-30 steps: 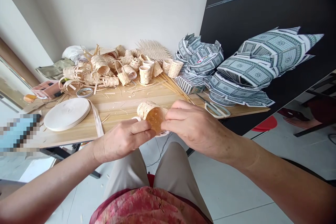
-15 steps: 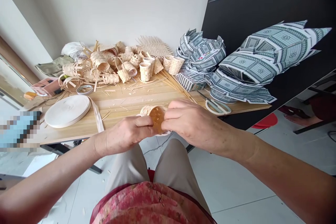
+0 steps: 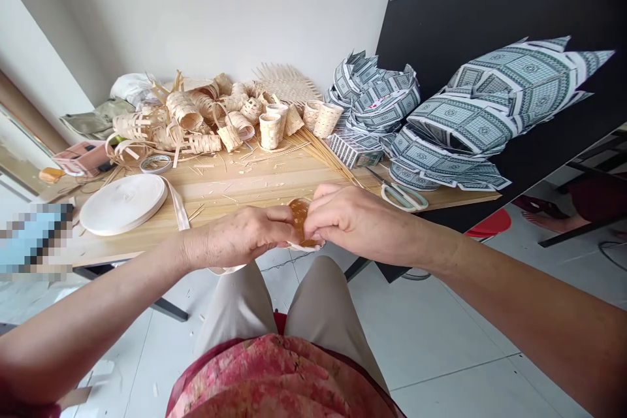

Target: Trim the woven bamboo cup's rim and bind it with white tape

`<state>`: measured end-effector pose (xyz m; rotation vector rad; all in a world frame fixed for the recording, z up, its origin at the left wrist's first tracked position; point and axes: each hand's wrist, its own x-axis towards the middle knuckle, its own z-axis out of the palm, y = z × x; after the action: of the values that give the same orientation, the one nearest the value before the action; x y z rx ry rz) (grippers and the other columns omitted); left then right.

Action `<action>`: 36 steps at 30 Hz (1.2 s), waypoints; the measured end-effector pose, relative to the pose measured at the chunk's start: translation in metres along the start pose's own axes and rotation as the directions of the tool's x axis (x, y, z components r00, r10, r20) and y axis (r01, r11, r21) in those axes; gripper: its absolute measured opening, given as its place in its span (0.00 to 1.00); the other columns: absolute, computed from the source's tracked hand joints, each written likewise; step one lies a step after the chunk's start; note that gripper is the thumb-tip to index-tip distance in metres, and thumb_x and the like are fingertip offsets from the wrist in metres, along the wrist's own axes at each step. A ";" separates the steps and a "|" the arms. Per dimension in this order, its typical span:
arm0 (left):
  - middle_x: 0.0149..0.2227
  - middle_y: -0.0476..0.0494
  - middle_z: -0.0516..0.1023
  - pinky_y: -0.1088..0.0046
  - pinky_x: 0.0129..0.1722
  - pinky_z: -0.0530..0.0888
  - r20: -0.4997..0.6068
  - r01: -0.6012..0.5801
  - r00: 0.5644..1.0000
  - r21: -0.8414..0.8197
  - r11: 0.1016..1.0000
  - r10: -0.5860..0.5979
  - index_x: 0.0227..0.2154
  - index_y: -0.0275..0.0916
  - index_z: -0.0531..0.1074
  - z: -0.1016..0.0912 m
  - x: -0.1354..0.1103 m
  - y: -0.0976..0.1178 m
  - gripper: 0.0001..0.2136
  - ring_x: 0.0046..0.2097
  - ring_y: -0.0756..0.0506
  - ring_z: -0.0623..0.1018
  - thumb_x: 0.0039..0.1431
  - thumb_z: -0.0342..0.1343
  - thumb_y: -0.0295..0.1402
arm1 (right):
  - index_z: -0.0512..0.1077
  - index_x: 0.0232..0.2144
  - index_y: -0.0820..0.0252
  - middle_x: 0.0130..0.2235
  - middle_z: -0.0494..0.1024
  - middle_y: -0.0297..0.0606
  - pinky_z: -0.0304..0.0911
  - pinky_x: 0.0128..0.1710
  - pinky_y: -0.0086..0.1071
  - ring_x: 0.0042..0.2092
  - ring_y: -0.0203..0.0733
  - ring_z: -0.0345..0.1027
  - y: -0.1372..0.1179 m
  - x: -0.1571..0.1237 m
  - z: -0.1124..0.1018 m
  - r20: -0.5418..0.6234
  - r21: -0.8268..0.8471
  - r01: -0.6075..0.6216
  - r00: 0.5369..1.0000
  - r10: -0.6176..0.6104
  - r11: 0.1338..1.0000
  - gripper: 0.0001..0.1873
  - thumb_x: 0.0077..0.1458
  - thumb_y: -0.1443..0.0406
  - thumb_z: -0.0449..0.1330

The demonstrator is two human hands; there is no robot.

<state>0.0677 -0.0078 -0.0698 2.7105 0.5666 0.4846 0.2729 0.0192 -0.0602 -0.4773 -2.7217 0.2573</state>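
Places are taken from the white reel (image 3: 123, 204). Largest first: pale wall (image 3: 235, 6) behind it, black panel (image 3: 490, 0) well to its right. The wood-topped desk (image 3: 274, 173) carries the reel near its front left, slivers strewn to the reel's right. Far right of the reel is a large mass of folded patterned card (image 3: 480, 104); behind and right of it, a heap of woven pieces (image 3: 183, 111), some with loose strip ends. Well right of the reel lie a slanting bundle of thin sticks (image 3: 328, 157) and, just beside its near end, scissors (image 3: 402, 194). Right of the reel, at the desk's front edge above the lap, left hand (image 3: 249, 228) and right hand (image 3: 353, 215) hold the woven cup (image 3: 298, 210), brown inside, mouth toward the person. Left grip: pinching the cup's reel-side wall. Right grip: fingers bunched, pinching the opposite side of the mouth. Whether either also pinches the white band (image 3: 180, 206) leading off the reel cannot be told; fingertips are covered. Pale edging shows at the mouth. Judgement: step in hand is working that edging round; next move calls for one steadying grip, the other pressing evenly.
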 end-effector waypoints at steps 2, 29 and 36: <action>0.38 0.40 0.73 0.76 0.39 0.69 0.002 -0.004 1.000 -0.002 1.000 0.004 0.40 0.35 0.72 0.000 0.001 0.000 0.12 0.40 0.49 0.73 0.62 0.44 0.25 | 0.73 0.19 0.61 0.21 0.72 0.30 0.53 0.30 0.26 0.30 0.35 0.58 0.000 0.000 0.000 0.004 0.007 0.006 1.000 -0.006 1.000 0.14 0.49 0.79 0.54; 0.33 0.39 0.73 0.77 0.35 0.71 -0.114 -0.031 0.993 -0.072 0.997 0.023 0.35 0.32 0.72 0.007 -0.007 -0.005 0.11 0.36 0.50 0.73 0.62 0.44 0.27 | 0.72 0.23 0.64 0.24 0.73 0.31 0.56 0.36 0.28 0.32 0.35 0.61 0.003 0.004 0.015 -0.098 0.093 0.148 0.985 -0.139 0.984 0.08 0.51 0.76 0.58; 0.35 0.39 0.74 0.76 0.36 0.71 -0.111 0.013 0.994 -0.090 0.996 -0.023 0.38 0.33 0.72 0.006 -0.009 -0.004 0.10 0.37 0.50 0.74 0.60 0.46 0.24 | 0.71 0.19 0.62 0.23 0.71 0.30 0.54 0.37 0.31 0.32 0.36 0.59 0.005 0.014 0.001 0.073 -0.085 0.188 0.981 -0.182 0.979 0.12 0.52 0.74 0.58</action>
<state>0.0608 -0.0096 -0.0788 2.6038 0.5838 0.6448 0.2615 0.0292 -0.0583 -0.2412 -2.8273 0.1001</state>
